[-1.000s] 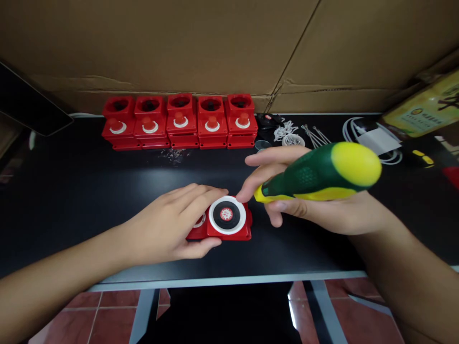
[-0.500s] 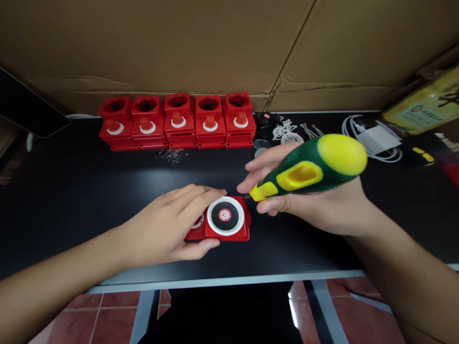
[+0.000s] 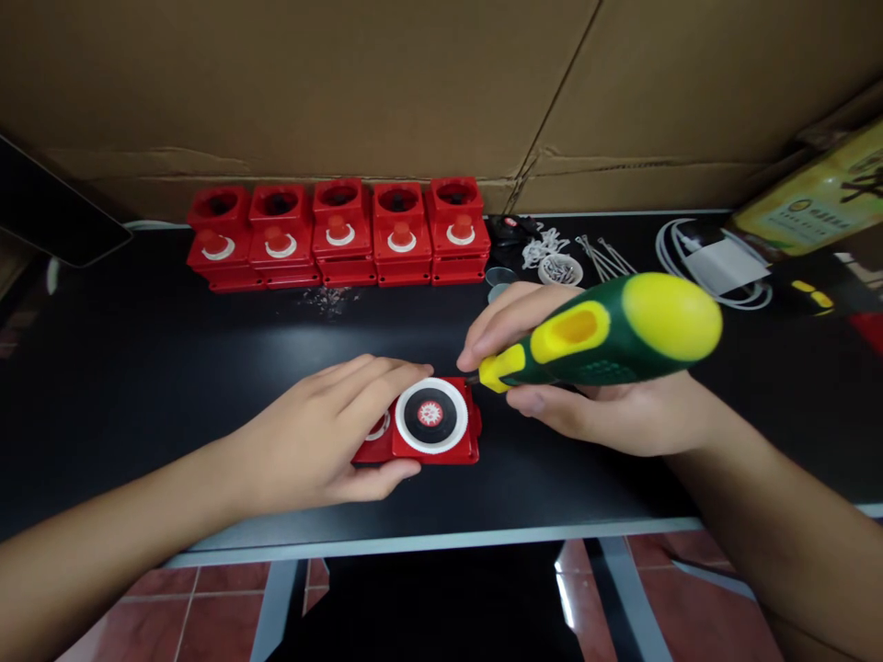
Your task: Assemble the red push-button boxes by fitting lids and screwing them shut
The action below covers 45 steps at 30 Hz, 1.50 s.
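Observation:
A red plastic housing lies flat on the black table, topped by a white-rimmed dial with a black face and a red-and-white centre. My left hand is wrapped over its left part, thumb along the near side and fingers along the far side. In my right hand is a green and yellow screwdriver, held tilted with its handle up to the right. The screwdriver's tip meets the housing's far right corner; any screw there is too small to make out.
Several red housings stand in a row against the cardboard wall. Right of them are a small bowl of screws, white cord, metal pins and a coiled white cable. A yellow package stands at the far right.
The screwdriver's handle has dropped a little and shifted right, and my right fingers have changed position around it. My left hand and the red housing stay nearly where they were.

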Motion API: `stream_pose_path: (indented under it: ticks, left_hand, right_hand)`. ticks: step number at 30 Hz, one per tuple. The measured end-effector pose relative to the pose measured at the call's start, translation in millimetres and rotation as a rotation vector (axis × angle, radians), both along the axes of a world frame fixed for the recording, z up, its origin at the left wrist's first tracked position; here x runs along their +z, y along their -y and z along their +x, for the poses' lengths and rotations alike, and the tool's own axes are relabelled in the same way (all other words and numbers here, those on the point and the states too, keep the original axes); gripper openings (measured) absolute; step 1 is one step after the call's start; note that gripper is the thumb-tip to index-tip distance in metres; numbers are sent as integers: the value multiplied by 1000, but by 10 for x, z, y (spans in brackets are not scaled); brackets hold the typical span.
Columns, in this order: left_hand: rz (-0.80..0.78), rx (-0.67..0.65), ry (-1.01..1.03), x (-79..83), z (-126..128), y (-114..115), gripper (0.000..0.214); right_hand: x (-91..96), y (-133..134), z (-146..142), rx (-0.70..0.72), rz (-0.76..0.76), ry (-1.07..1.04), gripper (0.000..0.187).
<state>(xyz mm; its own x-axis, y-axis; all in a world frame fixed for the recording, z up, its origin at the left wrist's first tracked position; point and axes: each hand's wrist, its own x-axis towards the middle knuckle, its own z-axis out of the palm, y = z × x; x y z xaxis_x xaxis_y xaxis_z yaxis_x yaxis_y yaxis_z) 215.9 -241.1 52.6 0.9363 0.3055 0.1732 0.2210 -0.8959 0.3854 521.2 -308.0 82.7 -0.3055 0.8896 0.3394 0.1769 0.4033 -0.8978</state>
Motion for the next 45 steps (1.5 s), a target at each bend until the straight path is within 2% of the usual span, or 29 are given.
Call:
stream_pose_path:
  ticks: [4,8,14,16,21,24,28,36,39,43,45]
  left_hand:
    - [15,-6,8,13,12,-4,54]
    - [-1,-12,6,20,13,-6,52]
    - [-16,-7,6,11,10,-10,56]
    - [-16,-10,6,10,7,-9,55]
    - [-7,-13,13,11,0,-5,56]
    - [-14,-13,8,10,-2,-6,57]
    - [-29,-8,4,13,-7,-8,57]
    - [1,-30,25,13,-5,0,56]
    - [-8,-21,13,13,-2,-5,56]
    - [-1,-29,30,15,0,-11,54]
    - [11,-31,37,14,0,-11,51]
  right_hand:
    - [2,29,11,74,-19,68,24]
    - [-17,58,3,63,-111,75,10]
    - [-75,36,-27,-3,-84,6,15]
    - [-94,29,-63,-35,-68,-29,20]
    - [-109,28,-195,-164,-75,-127,47]
    - [-104,21,-236,-191,-78,-138,54]
    - [-75,11,-187,-124,-69,-128,43]
    - [-22,50,-20,130,-130,-115,27]
    - [-38,38,3,136,-67,-67,24]
    - [-27,28,11,103,-78,2,7]
    - [-16,28,5,59,-87,48,13]
